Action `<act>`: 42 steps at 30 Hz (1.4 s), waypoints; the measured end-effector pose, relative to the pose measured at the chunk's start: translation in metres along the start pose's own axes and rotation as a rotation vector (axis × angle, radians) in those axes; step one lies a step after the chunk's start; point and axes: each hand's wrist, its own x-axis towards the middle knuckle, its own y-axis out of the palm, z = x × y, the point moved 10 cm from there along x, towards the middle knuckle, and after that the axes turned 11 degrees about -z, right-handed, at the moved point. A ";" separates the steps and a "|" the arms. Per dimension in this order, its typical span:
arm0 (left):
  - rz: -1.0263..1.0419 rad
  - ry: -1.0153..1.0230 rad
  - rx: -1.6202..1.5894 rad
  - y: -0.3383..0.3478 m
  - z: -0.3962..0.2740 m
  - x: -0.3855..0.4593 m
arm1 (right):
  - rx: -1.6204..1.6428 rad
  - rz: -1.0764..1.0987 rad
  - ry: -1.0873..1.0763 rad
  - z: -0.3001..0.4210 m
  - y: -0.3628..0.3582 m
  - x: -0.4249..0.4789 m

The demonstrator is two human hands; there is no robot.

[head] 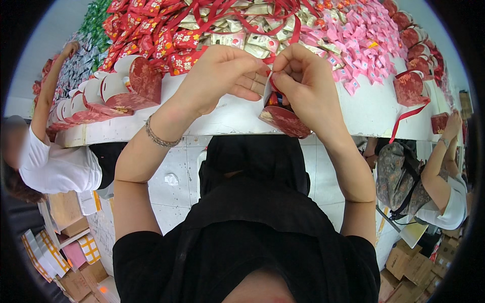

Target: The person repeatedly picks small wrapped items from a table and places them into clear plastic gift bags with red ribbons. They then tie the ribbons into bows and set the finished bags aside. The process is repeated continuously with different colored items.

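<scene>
A red patterned paper gift box is before me at the table's front edge, its top open and several small wrapped packets inside. My right hand is over its right side, thumb and forefinger pinching a red ribbon at the box's upper edge. My left hand is just left of the box, palm turned towards it and fingers loosely curved. Its fingertips meet near the ribbon; whether they grip it is hidden.
A row of open red boxes stands left. Behind lie heaps of red packets, cream packets, pink packets and loose ribbons. A ribboned box stands right. People work at both sides, one arm reaching left.
</scene>
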 end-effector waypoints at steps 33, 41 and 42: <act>-0.295 0.637 0.305 -0.056 -0.081 -0.028 | -0.220 -0.177 -0.441 0.003 -0.030 -0.044; -0.185 0.413 0.812 -0.054 -0.063 -0.028 | -0.354 -0.357 -0.499 -0.002 -0.136 -0.069; -0.094 0.422 0.767 -0.040 -0.063 -0.036 | -0.423 -0.431 -0.460 -0.011 -0.160 -0.068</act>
